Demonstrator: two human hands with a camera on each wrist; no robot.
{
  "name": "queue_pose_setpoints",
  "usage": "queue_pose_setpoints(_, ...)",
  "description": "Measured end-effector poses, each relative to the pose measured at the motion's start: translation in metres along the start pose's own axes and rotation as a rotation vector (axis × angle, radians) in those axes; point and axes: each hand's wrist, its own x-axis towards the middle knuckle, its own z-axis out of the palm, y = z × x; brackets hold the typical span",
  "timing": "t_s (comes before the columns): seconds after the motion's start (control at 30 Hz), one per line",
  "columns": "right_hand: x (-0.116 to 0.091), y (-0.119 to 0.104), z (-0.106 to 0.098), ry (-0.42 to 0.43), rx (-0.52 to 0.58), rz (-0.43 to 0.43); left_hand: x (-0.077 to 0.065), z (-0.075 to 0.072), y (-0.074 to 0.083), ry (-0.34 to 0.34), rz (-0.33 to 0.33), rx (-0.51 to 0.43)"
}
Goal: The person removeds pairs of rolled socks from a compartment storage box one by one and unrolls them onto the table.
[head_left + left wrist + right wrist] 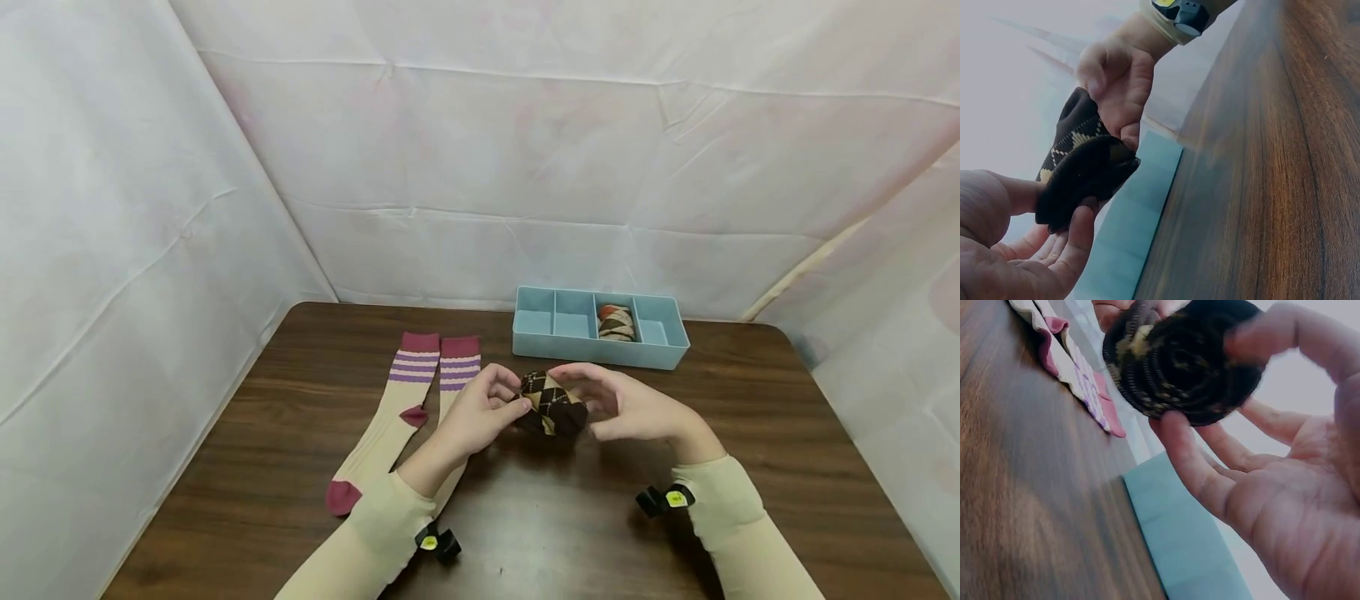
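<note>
A rolled-up argyle sock bundle [553,406], dark brown with tan diamonds, is held between the two hands above the table. My left hand [480,414] pinches its left end, thumb in front. In the left wrist view, the sock's dark cuff edge [1085,175] faces the left fingers. My right hand [633,406] holds the other end with curved fingers. The right wrist view shows that end as a coiled spiral [1185,362], the right thumb over its edge and a fingertip beneath.
Two cream socks with maroon toes and purple stripes, the left sock [390,417] and the right sock [459,375], lie flat at left. Behind the hands stands a blue divided box [592,352]; one compartment contains a rolled patterned sock [617,323]. White cloth [487,167] surrounds the wooden table [525,517].
</note>
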Motion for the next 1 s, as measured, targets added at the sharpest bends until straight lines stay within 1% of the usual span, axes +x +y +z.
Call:
queue_pose_setpoints(0.07, -0.001, -0.004, 0.000, 0.004, 0.000, 0.002, 0.002, 0.001, 0.000, 0.005, -0.001, 0.005)
queue_pose_setpoints(0.23, 0.004, -0.014, 0.004, 0.072, -0.089, 0.094, 0.004, 0.007, 0.002, 0.014, 0.002, 0.002)
queue_pose_setpoints(0.3, 0.006, -0.015, 0.006, 0.096, -0.126, 0.123, 0.003, 0.009, 0.002, 0.009, 0.000, -0.009)
queue_pose_setpoints(0.4, 0.010, -0.014, 0.011, 0.121, -0.147, 0.149, 0.001, 0.009, 0.001, -0.002, -0.006, -0.044)
queue_pose_setpoints(0.57, 0.010, -0.010, 0.013, 0.138, -0.183, 0.149, -0.006, 0.010, -0.002, -0.027, -0.022, -0.067)
queue_pose_setpoints(0.73, 0.007, -0.008, 0.009, 0.178, -0.247, 0.159, -0.009, 0.011, -0.005, -0.029, -0.019, -0.010)
queue_pose_setpoints(0.83, 0.005, -0.007, 0.008, 0.172, -0.245, 0.174, -0.010, 0.012, -0.009, -0.031, -0.011, 0.051)
queue_pose_setpoints(1.0, 0.003, -0.003, 0.005, 0.155, -0.245, 0.201, -0.011, 0.018, -0.009, -0.062, -0.004, 0.146)
